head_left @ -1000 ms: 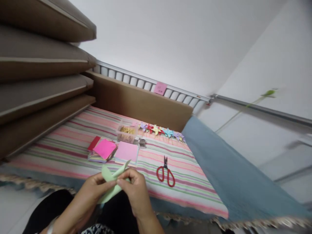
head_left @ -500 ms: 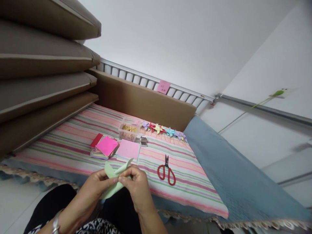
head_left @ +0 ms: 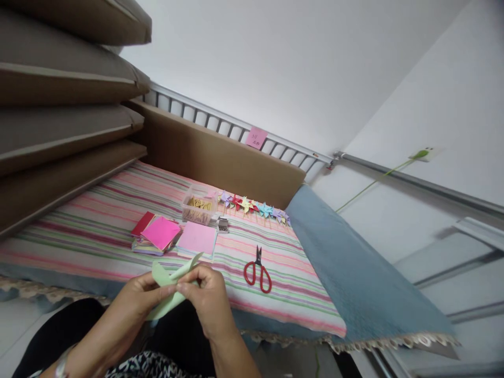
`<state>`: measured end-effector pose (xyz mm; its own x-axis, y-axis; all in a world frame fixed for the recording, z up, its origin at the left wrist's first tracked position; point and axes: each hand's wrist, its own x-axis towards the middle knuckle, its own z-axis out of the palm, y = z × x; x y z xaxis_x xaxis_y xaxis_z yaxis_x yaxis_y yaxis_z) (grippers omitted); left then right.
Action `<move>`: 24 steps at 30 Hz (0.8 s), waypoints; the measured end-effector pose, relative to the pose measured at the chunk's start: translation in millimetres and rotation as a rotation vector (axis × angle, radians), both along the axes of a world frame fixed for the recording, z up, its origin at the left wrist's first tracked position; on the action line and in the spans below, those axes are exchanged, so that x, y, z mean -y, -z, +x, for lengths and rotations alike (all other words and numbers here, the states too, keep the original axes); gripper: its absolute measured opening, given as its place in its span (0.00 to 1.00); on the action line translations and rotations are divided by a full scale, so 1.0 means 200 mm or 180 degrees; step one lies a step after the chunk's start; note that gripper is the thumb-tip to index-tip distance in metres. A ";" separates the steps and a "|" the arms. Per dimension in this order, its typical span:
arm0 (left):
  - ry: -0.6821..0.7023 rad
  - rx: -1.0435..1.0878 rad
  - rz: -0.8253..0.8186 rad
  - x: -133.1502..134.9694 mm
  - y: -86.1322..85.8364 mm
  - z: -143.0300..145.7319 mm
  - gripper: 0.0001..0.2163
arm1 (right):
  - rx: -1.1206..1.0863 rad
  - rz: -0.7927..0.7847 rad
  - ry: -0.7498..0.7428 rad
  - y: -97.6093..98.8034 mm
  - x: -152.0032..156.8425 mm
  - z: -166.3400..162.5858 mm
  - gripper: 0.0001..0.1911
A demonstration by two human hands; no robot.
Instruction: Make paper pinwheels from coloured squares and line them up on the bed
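Observation:
A light green sheet of paper (head_left: 160, 274), partly curled and folded, is held between both hands above my lap at the near edge of the cloth. My left hand (head_left: 144, 296) pinches it from the left. From the right, my right hand (head_left: 205, 294) grips it with thumb and fingers, close to the left thumb. Just beyond lie a pile of pink square paper (head_left: 198, 239) and a mixed stack topped by a bright pink square (head_left: 160, 232). Red-handled scissors (head_left: 258, 270) rest to the right, blades pointing away.
Behind the papers stand a clear plastic box (head_left: 198, 208) of small golden pieces and a little metal box (head_left: 222, 224). Finished paper pinwheels (head_left: 246, 205) lie in a row. Stacked brown cushions (head_left: 66, 89) rise at left; a striped cloth (head_left: 291, 294) covers the surface.
The whole scene has shifted slightly left as the head view turned. Both hands still hold the green paper, with nearly the same grip.

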<state>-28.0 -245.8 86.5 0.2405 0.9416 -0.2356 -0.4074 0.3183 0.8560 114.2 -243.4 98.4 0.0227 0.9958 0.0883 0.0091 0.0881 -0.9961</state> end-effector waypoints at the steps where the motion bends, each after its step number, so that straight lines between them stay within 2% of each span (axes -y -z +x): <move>1: 0.0009 0.0009 0.0000 0.00 0.00 0.00 0.12 | 0.0003 -0.0014 -0.0002 0.00 0.00 0.00 0.02; 11: 0.0007 0.0102 0.0007 0.00 -0.05 0.01 0.10 | -0.0063 -0.0062 -0.0096 -0.02 0.00 0.00 0.02; 24: -0.0074 0.0049 0.0007 0.01 -0.05 0.00 0.11 | -0.0135 -0.0104 -0.0058 -0.01 0.00 -0.01 0.02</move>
<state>-27.2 -246.8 96.2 0.2221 0.9475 -0.2301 -0.4278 0.3067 0.8502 111.3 -243.1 101.2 0.0075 0.9985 0.0551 -0.0344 0.0554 -0.9979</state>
